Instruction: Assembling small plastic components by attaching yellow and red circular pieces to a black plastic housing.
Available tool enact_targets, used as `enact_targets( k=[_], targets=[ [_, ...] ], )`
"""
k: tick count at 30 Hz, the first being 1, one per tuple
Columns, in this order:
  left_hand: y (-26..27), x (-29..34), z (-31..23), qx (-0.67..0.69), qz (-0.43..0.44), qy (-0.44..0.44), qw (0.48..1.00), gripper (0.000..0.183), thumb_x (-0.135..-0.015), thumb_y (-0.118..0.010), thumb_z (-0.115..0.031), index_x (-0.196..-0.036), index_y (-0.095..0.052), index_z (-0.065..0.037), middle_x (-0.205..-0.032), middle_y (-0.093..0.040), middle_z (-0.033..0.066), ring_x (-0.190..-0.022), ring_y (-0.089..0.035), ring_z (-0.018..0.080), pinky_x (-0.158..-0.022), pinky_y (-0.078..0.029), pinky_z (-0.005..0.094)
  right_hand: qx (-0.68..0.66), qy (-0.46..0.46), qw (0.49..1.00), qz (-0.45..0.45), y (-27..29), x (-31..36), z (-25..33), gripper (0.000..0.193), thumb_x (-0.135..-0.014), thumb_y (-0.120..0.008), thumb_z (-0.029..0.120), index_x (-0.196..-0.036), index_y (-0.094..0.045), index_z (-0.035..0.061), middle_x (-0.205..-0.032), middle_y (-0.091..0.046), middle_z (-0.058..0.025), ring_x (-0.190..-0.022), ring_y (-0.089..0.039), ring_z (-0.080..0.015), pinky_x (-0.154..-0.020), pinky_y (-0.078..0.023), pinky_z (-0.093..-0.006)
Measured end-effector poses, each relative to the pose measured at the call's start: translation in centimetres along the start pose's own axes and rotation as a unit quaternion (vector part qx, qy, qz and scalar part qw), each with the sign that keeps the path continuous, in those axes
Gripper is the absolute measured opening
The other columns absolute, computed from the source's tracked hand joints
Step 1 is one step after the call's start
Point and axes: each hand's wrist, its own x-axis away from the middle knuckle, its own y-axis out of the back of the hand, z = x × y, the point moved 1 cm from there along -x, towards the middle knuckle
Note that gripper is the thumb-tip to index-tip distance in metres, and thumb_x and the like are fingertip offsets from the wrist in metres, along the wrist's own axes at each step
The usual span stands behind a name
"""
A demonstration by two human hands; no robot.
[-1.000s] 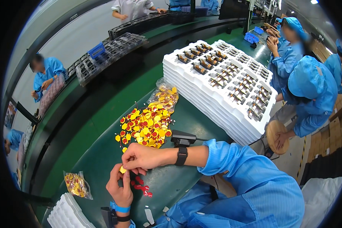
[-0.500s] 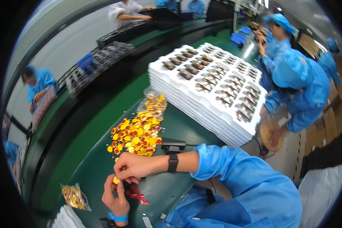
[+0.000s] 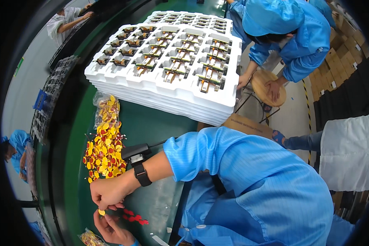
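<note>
Right hand [image 3: 110, 192] curled, left hand [image 3: 113, 230] close beside, pinching yellow piece [image 3: 101, 212]

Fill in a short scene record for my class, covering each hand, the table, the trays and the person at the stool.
Left hand: pinching a small yellow piece
Right hand: at the same piece; exact grip unclear
Table: green; pile of yellow and red pieces, red pieces beside the hands
Trays: white, stacked, small parts on top
Person at stool: blue cap, hand on round stool
</note>
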Motion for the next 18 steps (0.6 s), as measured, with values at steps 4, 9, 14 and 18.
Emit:
enact_targets(
  k=[4, 9, 14, 18],
  targets=[
    [-0.4, 0.0, -0.7, 0.014, 0.018, 0.011, 1.0, 0.035, -0.102, -0.054, -0.01, -0.135, -0.053, 0.002, -0.078, -0.061, 0.001, -0.067, -0.054, 0.0065, -0.061, -0.041, 0.0201, 0.014, -0.001, 1.0, 0.004, -0.1, 0.3, 0.0, 0.017, -0.083, -0.057, 0.003, -0.068, -0.06, -0.0053, -0.057, -0.061, -0.0117, -0.044, -0.06, -0.0162, -0.041, -0.045, -0.0278],
    [-0.5, 0.3, -0.6, 0.056, -0.004, 0.031, 0.998, 0.034, -0.102, -0.053, -0.009, -0.134, -0.052, 0.002, -0.082, -0.063, 0.0017, -0.069, -0.055, 0.0061, -0.063, -0.042, 0.0189, 0.024, -0.006, 0.999, 0.022, -0.3, -0.2, -0.3, 0.017, -0.083, -0.058, 0.004, -0.069, -0.061, -0.005, -0.058, -0.061, -0.011, -0.044, -0.06, -0.0156, -0.041, -0.045, -0.0268],
    [-0.6, 0.0, -2.3, 0.058, 0.019, 0.018, 0.998, 0.029, -0.101, -0.053, -0.006, -0.129, -0.054, 0.004, -0.088, -0.065, 0.0034, -0.074, -0.057, 0.0069, -0.066, -0.044, 0.0193, 0.02, -0.012, 0.999, 0.025, -0.5, -0.5, -0.3, 0.019, -0.089, -0.059, 0.008, -0.075, -0.064, -0.0043, -0.06, -0.062, -0.0089, -0.045, -0.059, -0.0122, -0.042, -0.045, -0.0245],
    [0.0, -0.2, -2.0, 0.014, 0.049, 0.027, 0.998, 0.029, -0.095, -0.062, -0.005, -0.123, -0.059, 0.002, -0.089, -0.07, 0.0104, -0.077, -0.065, 0.0126, -0.072, -0.051, 0.0246, 0.038, -0.038, 0.998, 0.021, -0.3, 0.1, 0.3, 0.021, -0.092, -0.061, 0.013, -0.078, -0.064, -0.0018, -0.062, -0.062, -0.0068, -0.047, -0.058, -0.01, -0.044, -0.045, -0.0221]
  ],
)
